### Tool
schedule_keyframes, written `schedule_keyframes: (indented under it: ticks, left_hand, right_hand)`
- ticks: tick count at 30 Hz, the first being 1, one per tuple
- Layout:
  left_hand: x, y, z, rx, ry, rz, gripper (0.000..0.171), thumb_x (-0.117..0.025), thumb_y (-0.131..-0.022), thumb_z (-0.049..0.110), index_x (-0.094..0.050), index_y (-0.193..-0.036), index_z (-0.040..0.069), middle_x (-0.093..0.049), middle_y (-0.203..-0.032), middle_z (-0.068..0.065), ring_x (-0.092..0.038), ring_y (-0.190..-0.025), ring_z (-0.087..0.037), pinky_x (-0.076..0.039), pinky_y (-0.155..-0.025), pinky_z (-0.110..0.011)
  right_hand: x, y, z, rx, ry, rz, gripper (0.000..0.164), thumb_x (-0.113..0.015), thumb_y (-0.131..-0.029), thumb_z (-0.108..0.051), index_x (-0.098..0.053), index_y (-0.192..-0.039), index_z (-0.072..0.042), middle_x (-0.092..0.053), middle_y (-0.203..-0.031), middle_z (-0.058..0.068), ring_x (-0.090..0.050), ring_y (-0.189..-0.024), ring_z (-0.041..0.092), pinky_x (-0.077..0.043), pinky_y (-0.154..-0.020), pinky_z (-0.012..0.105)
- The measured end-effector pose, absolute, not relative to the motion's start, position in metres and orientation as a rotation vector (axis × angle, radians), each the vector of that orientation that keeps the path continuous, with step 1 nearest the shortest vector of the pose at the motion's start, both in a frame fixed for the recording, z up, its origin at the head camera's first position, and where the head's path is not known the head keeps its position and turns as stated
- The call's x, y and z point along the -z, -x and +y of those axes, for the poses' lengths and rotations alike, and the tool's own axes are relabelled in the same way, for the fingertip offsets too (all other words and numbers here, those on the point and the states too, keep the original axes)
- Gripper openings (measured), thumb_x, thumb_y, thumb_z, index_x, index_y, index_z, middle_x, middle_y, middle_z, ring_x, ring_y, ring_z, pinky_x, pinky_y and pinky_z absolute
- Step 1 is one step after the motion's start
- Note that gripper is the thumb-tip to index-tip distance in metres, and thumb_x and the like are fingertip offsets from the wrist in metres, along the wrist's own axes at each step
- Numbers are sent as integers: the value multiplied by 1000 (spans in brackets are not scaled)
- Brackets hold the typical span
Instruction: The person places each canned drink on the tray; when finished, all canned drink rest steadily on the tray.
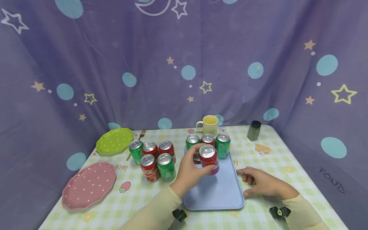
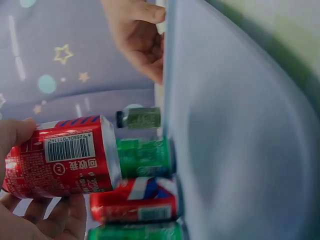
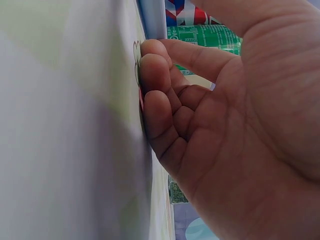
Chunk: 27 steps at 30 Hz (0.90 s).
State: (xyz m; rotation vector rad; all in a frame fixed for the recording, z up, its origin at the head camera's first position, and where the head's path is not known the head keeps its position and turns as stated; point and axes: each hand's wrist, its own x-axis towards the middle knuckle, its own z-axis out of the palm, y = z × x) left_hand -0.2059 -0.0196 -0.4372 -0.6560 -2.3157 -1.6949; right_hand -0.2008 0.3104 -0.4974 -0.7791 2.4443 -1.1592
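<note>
Red can held over the tray, close against a standing row

The person's left hand [image 1: 190,171] held a red can [image 1: 210,159], the thumb on the near side and fingers curled round the left and far sides. The can hung above the far half of the blue tray [image 1: 214,195], its base clear of the surface in the left wrist view. Just beyond it, three cans stood along the tray's far end: a left green can [image 1: 191,144], a middle red can [image 1: 208,138] and a right green can [image 1: 223,147].

The right hand [image 1: 261,182] gripped nothing; its index finger reached to the tray's right rim, the other fingers loosely bent over the tablecloth [image 1: 290,188].

The tight spacing looked like the main hazard. Lowered too far forward, the held can could knock the row and tip one over, perhaps toward the yellow mug [image 1: 211,126] behind. The curled fingers might catch the left green can on release. A can set on the raised rim would probably lean, and a nudge from the right hand could shift the tray. The five cans [image 1: 153,161] to the left stood near the left forearm, where a wide sweep might topple one.
</note>
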Motion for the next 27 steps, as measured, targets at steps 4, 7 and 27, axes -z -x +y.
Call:
schedule_keyframes:
  ticks: [4, 7, 27]
  left_hand:
    - [448, 221, -1, 1662, 640, -2374, 69, -94, -80, 23, -58, -138, 29, -65, -126, 12, -63, -112, -11, -58, -88, -34]
    - [455, 230, 9, 1634, 631, -2408, 69, -95, -79, 20, -59, -137, 28, -65, -126, 12, -63, -112, -9, -58, -89, -33]
    - [461, 248, 50, 1374, 556, -2612, 71, -98, -75, 24, -60, -135, 21, -62, -129, 3, -58, -121, -11, -52, -102, -33]
  right_hand:
    - [495, 200, 309, 1177, 787, 2446, 85, -91, -82, -26, -50, -149, 6, -56, -104, 10, -53, -88, 19, -48, -70, 29]
    - [494, 200, 309, 1177, 779, 2446, 85, -92, -82, -27, -50, -149, 5, -57, -104, 10, -53, -88, 18, -48, -71, 29]
    - [498, 202, 310, 1162, 792, 2462, 85, -92, -81, -29, -51, -148, 5, -57, -104, 7, -53, -86, 16, -48, -71, 28]
